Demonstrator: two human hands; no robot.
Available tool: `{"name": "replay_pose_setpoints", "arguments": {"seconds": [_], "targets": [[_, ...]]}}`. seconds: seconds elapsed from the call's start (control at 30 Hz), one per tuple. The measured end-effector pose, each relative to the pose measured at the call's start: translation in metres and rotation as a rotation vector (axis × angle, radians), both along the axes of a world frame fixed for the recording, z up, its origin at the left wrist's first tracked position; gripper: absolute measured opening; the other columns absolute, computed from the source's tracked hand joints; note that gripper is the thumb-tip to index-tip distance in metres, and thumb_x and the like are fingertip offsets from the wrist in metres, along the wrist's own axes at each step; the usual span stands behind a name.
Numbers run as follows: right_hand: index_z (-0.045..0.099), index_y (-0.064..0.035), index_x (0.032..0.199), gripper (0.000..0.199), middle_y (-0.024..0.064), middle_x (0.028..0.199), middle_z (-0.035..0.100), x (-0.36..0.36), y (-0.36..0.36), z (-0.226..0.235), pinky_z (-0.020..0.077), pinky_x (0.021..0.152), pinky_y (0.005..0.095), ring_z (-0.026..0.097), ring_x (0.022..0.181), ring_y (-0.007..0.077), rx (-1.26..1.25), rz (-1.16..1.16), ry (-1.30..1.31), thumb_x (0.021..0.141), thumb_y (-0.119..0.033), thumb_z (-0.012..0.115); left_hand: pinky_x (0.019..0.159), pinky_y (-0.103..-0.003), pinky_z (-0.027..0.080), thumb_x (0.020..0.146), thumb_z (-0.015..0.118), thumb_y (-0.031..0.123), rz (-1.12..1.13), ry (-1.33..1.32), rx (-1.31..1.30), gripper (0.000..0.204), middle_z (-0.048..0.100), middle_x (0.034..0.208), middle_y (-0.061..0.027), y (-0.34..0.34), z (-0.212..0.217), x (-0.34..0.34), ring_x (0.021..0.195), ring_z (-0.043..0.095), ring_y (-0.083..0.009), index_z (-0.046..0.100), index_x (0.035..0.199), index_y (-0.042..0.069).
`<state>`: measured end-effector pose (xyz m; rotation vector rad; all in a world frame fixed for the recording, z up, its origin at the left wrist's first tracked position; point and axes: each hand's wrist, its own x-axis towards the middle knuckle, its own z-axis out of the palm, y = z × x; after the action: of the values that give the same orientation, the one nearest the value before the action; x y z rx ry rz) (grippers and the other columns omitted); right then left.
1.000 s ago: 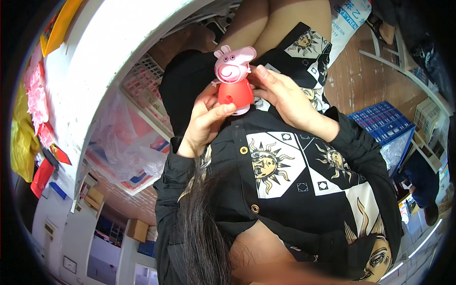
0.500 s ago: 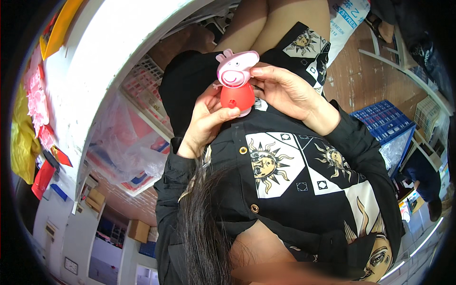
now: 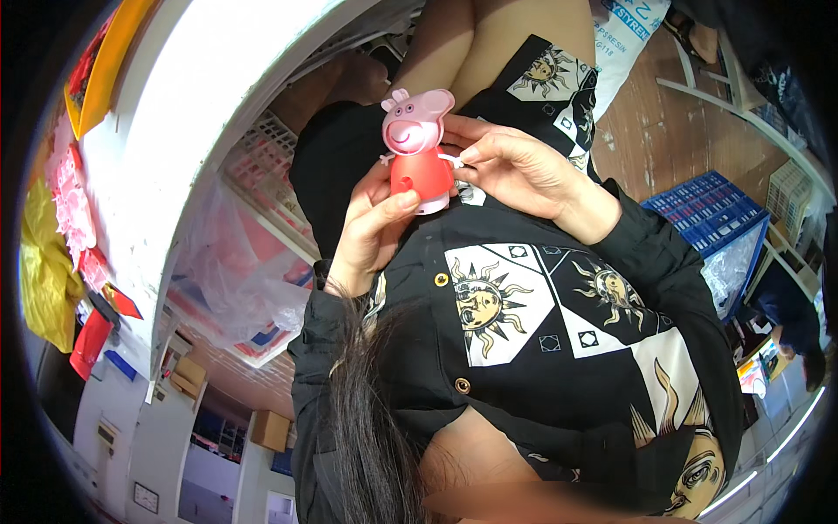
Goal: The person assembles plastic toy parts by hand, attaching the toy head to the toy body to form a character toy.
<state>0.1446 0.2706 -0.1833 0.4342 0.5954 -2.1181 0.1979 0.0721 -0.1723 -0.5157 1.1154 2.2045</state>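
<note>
Pig toy (image 3: 419,148) upright between both hands: left hand (image 3: 375,231) grips its base, right hand (image 3: 515,170) pinches its arm.

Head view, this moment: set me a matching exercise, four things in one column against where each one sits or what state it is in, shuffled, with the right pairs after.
Things:
1. pig toy
2. blue crate
3. clear plastic bag
4. yellow sheet

Places or states:
a. at the far left rim of the picture
b. held between the left hand and the right hand
c. under the white table edge, left of the left hand
d. on the wooden floor at the right

Pairs: 1-b, 2-d, 3-c, 4-a
</note>
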Motion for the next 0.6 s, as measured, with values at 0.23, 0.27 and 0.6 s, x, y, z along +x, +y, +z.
{"name": "replay_pose_setpoints", "arguments": {"seconds": [0.23,0.27,0.6], "targets": [[0.05,0.0023,0.124,0.04,0.0095,0.123,0.055,-0.002,0.009,-0.001,0.0403,0.096,0.0312,0.051,0.113,0.0156,0.013,0.053,0.115,0.087,-0.012,0.057,0.091,-0.029,0.048,0.077,0.073,0.001,0.021,0.04,-0.168,0.053,0.059,0.112,-0.0134,0.011,0.016,0.002,0.105,0.059,-0.0175,0.046,0.122,-0.005],[0.05,0.002,0.124,0.043,0.0099,0.121,0.056,0.0,0.004,0.003,0.0397,0.097,0.0285,0.052,0.113,0.0141,0.11,0.063,0.179,0.088,-0.018,0.062,0.091,-0.029,0.048,0.076,0.073,0.001,-0.007,0.072,-0.25,0.053,0.06,0.111,-0.0125,0.012,0.019,0.003,0.103,0.06,-0.0172,0.047,0.122,-0.005],[0.054,0.0018,0.113,0.046,0.0076,0.101,0.062,0.001,-0.014,0.013,0.0487,0.082,0.0263,0.06,0.095,0.013,0.416,-0.005,0.185,0.081,-0.025,0.073,0.087,-0.031,0.049,0.07,0.08,0.015,-0.187,0.439,-0.83,0.059,0.064,0.105,-0.0159,0.021,0.018,0.007,0.097,0.064,-0.0218,0.052,0.12,0.0]]}}
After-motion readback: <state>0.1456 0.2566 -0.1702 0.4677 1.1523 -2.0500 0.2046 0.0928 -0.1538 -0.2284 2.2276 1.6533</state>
